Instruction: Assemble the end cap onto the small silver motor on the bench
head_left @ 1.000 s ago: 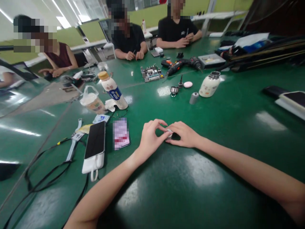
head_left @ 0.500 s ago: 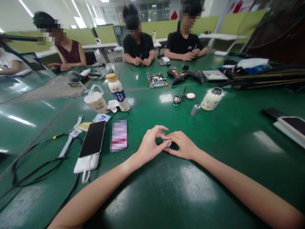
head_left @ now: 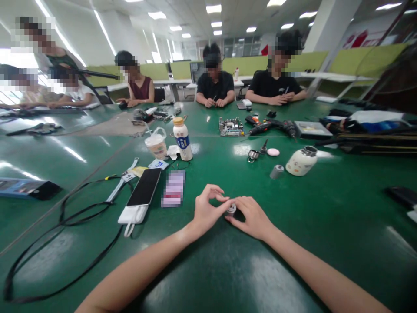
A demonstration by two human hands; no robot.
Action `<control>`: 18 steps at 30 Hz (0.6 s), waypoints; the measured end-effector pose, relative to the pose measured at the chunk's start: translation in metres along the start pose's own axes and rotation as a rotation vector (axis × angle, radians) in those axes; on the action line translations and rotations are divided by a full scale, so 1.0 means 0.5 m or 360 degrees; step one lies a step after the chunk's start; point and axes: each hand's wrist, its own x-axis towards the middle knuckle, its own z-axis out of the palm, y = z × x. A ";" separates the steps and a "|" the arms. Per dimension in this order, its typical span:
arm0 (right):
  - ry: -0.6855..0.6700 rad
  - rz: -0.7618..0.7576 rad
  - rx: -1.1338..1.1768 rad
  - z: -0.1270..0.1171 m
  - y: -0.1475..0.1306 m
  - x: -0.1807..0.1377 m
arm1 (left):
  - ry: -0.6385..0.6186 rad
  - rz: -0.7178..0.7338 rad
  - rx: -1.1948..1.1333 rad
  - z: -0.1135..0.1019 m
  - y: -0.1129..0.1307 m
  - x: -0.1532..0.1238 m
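Note:
A small silver metal cylinder (head_left: 230, 210) stands at my fingertips, just above or on the green tabletop; I cannot tell which. My right hand (head_left: 252, 217) curls round it from the right, with the thumb low at its front and the fingers at its top. From the left, my left hand (head_left: 206, 213) brings its curved thumb and fingertips together at the cylinder's upper edge, closed there. A second silver cylinder (head_left: 276, 172) stands farther off, beside a cream-coloured bottle (head_left: 301, 161) with a metal neck.
Left of my hands lie a purple-screened phone (head_left: 173, 188), a black-screened phone (head_left: 144, 187) on a white power bank, and looped black cables (head_left: 61, 224). Beyond are a milk bottle (head_left: 183, 141), a lidded cup (head_left: 156, 145), a circuit board (head_left: 231, 127) and power drills (head_left: 260, 127). Several people sit opposite.
The camera view has tilted up and swung left, so the table's things sit lower and farther right. More of the cylinder shows between my fingers; both hands stay close around it.

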 end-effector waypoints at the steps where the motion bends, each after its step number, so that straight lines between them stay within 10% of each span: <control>1: 0.0001 0.0000 -0.0005 -0.001 -0.001 0.000 | 0.0050 0.0011 0.0048 -0.007 -0.007 0.006; 9: -0.0022 0.0037 -0.0001 -0.005 -0.004 0.001 | -0.0219 0.0070 0.0495 -0.053 -0.086 0.021; 18: 0.0003 0.0024 0.0032 -0.003 -0.004 0.002 | -0.0079 0.0128 0.0335 -0.030 -0.053 -0.014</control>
